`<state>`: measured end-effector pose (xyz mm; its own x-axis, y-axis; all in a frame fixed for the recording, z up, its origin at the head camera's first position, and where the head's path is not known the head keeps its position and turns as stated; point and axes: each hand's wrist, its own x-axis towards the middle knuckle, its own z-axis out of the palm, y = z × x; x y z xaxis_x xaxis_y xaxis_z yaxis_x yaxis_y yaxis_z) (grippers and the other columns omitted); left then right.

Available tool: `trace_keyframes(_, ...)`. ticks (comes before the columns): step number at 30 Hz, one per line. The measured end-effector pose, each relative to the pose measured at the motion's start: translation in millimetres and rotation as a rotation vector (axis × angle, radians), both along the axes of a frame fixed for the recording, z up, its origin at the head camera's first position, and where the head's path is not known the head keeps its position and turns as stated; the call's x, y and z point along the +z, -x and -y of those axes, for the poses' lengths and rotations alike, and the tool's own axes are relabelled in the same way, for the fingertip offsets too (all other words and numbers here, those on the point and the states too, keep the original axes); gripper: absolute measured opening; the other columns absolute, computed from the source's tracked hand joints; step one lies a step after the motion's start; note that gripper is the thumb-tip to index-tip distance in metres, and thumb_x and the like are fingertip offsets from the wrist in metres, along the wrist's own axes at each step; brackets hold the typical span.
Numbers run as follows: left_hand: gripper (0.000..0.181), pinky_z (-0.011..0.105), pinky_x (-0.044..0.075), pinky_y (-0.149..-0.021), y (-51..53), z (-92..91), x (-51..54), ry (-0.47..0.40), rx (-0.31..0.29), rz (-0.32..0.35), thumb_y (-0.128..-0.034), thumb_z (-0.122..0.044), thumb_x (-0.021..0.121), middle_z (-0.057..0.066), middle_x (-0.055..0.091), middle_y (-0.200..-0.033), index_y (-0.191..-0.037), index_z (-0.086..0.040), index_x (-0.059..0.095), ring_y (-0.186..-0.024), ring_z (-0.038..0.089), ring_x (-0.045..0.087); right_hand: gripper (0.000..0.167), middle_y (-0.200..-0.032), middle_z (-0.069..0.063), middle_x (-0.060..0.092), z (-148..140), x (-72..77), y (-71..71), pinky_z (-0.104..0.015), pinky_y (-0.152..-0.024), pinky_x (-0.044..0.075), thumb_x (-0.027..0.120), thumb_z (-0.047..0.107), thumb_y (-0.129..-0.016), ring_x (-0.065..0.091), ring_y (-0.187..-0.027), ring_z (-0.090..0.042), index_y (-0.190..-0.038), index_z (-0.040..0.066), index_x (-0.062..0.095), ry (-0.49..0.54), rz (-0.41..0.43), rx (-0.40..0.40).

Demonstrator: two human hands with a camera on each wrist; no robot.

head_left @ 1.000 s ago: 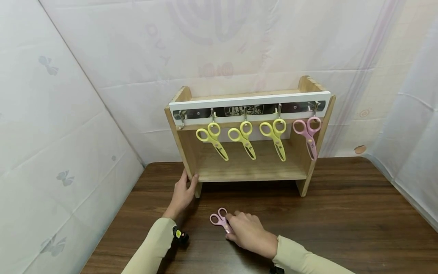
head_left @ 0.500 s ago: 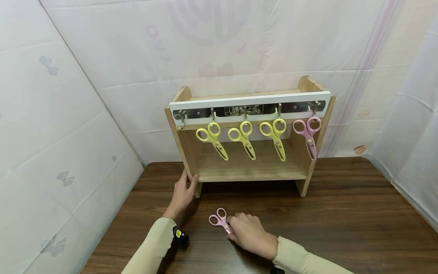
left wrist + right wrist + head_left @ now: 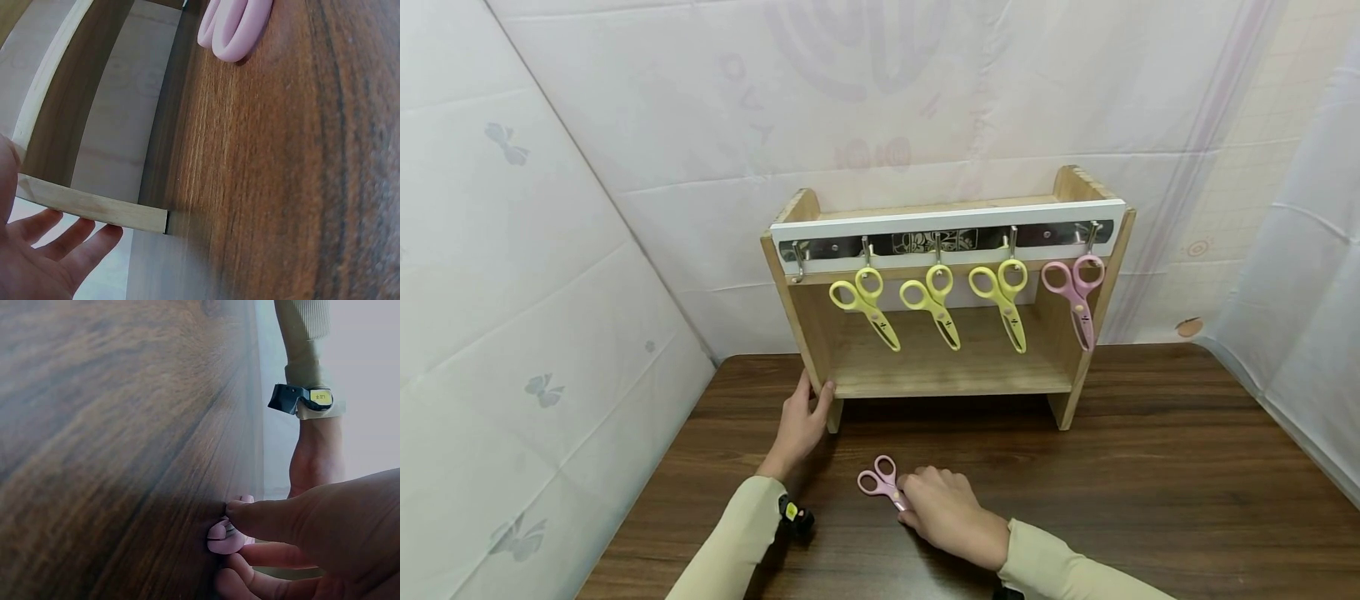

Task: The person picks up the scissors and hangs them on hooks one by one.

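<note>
Pink scissors (image 3: 892, 492) lie low over the dark wooden tabletop, handle loops toward the rack. My right hand (image 3: 951, 512) pinches them around the blade part; the right wrist view shows thumb and fingers on either side of the pink scissors (image 3: 226, 544). The blade tips are hidden by the hand. My left hand (image 3: 796, 429) grips the lower left side panel of a wooden rack (image 3: 955, 367), thumb at the front edge and fingers on the outer face. On the rack's hooks hang yellow scissors (image 3: 880, 323), two more yellow pairs, and pink scissors (image 3: 1081, 312) at the far right.
A white board with a metal hook strip (image 3: 842, 248) runs across the rack's top front. Its leftmost hook (image 3: 798, 260) bears nothing. Patterned cloth (image 3: 700, 125) covers the walls behind and beside the tabletop (image 3: 1180, 483).
The right hand and the pink scissors have shifted very slightly, the loops a little to the left. The left hand and the rack have stayed put.
</note>
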<state>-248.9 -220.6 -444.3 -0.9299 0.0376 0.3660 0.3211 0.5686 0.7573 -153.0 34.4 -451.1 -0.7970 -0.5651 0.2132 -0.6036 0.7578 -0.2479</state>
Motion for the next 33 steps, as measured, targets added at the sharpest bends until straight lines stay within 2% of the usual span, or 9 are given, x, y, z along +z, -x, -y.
trace_keyframes(16,0.053,0.056,0.059,-0.087,1.6,0.4,-0.9,0.000,0.002,-0.020,-0.1103,-0.032,0.050,0.027,0.059,-0.137,-0.156,-0.009,0.037,-0.123,0.043,0.060,0.029,-0.068,0.010,0.052,-0.4,0.9,2.5,-0.030,-0.040,0.038,0.092,0.024,-0.078,0.056,-0.056,-0.011,-0.081,0.020,0.063,0.034,-0.013,-0.015)
trace_keyframes(25,0.053,0.056,0.058,-0.088,2.0,1.0,-0.8,0.004,-0.003,-0.025,-0.1102,-0.032,0.051,0.027,0.059,-0.138,-0.156,-0.008,0.037,-0.124,0.044,0.059,0.036,-0.066,0.011,0.047,-3.1,0.4,2.8,-0.025,-0.040,0.035,0.091,0.021,-0.079,0.048,-0.054,-0.006,-0.071,0.021,0.056,0.059,-0.034,-0.003)
trace_keyframes(33,0.051,0.057,0.057,-0.089,1.9,0.9,-0.6,0.007,0.003,-0.029,-0.1103,-0.032,0.051,0.027,0.060,-0.137,-0.154,-0.007,0.040,-0.124,0.043,0.060,0.029,-0.067,0.009,0.048,-4.8,-4.5,4.0,-0.023,-0.039,0.032,0.088,0.020,-0.083,0.052,-0.053,-0.009,-0.075,0.018,0.060,0.041,-0.121,-0.013)
